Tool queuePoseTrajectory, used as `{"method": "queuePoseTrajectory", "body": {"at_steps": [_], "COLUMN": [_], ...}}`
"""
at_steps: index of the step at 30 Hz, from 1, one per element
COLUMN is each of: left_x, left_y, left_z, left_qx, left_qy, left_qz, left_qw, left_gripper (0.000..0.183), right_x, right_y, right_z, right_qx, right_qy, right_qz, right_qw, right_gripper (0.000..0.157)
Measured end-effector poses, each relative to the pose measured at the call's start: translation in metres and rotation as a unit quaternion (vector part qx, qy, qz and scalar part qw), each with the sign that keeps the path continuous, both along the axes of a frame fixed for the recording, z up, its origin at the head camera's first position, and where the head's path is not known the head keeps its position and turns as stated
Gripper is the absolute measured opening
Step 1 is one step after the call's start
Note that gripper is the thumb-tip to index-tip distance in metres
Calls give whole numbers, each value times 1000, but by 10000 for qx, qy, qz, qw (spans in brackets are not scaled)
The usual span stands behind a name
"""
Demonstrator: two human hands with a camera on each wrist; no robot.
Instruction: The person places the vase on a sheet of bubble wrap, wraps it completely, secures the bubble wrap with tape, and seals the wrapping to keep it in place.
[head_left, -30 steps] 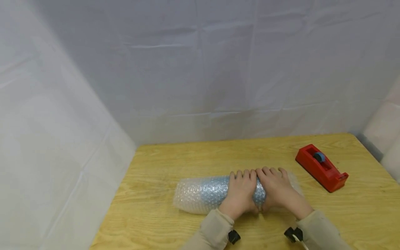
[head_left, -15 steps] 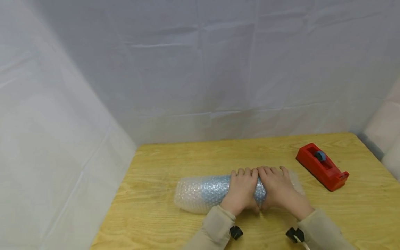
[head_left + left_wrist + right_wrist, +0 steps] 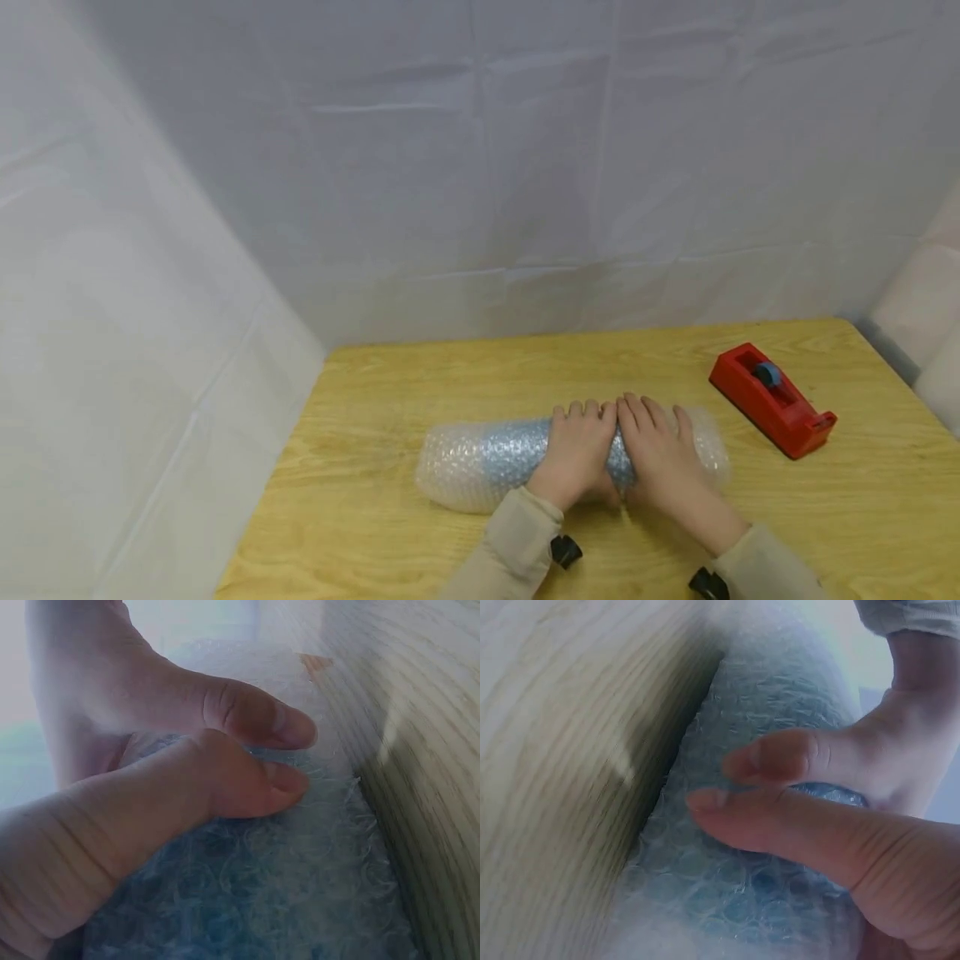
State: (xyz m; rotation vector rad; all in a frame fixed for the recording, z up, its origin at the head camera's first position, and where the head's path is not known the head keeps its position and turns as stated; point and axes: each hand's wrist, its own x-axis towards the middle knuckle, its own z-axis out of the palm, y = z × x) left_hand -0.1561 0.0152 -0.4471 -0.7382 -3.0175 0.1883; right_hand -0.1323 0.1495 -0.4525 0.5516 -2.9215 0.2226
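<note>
A roll of clear bubble wrap [image 3: 453, 467] around something blue lies lengthwise across the wooden table. My left hand [image 3: 576, 454] holds it right of its middle, fingers over the top and thumb on the near side. Directly beside it, my right hand [image 3: 660, 454] grips the roll in the same way. In the left wrist view, the two thumbs press the bubble wrap [image 3: 247, 900] close together, near its lower edge by the tabletop. The right wrist view also has both thumbs on the bubble wrap [image 3: 727, 892]. What the blue thing inside is, I cannot tell.
A red tape dispenser [image 3: 772, 404] with a small blue roll of tape stands at the table's right. The wooden table [image 3: 352, 533] ends at the back against a pale sheet [image 3: 465, 208]. Another white sheet [image 3: 150, 333] hangs on the left.
My right hand's fingers have moved slightly up and spread over the roll, and its wrist has dropped a little. More of the roll's right end shows. The left hand stays nearly still.
</note>
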Motion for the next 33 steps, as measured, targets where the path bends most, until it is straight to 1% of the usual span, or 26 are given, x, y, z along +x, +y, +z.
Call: {"method": "queuePoseTrajectory", "body": {"at_steps": [8, 14, 17, 21, 24, 27, 30, 33], "left_x": [1, 4, 6, 10, 12, 13, 12, 10], "left_y": [0, -1, -1, -2, -1, -1, -1, -1], "left_z": [-1, -2, -4, -8, -12, -15, -17, -16], "left_qx": [-37, 26, 3, -163, -251, -258, -257, -258], "left_qy": [88, 202, 368, 787, 1105, 1311, 1435, 1463], "left_qz": [173, 205, 181, 137, 111, 106, 108, 106], "left_qw": [9998, 9996, 9992, 9967, 9935, 9910, 9893, 9888], "left_gripper": [110, 108, 109, 113, 117, 118, 118, 117], "right_x": [-5, -8, -9, -11, -14, -19, -24, -29], "right_y": [0, 0, 0, 1, 2, 2, 3, 3], "right_z": [2, 0, -2, -3, -1, 3, 6, 10], "right_qx": [131, 118, 102, 91, 96, 93, 136, 155], "right_qy": [77, 191, 222, 254, 145, -98, -371, -590], "right_qz": [122, 132, 133, 148, 164, 186, 195, 227], "right_qw": [9998, 9997, 9996, 9995, 9997, 9997, 9990, 9979], "right_gripper": [115, 114, 115, 111, 106, 102, 102, 104]}}
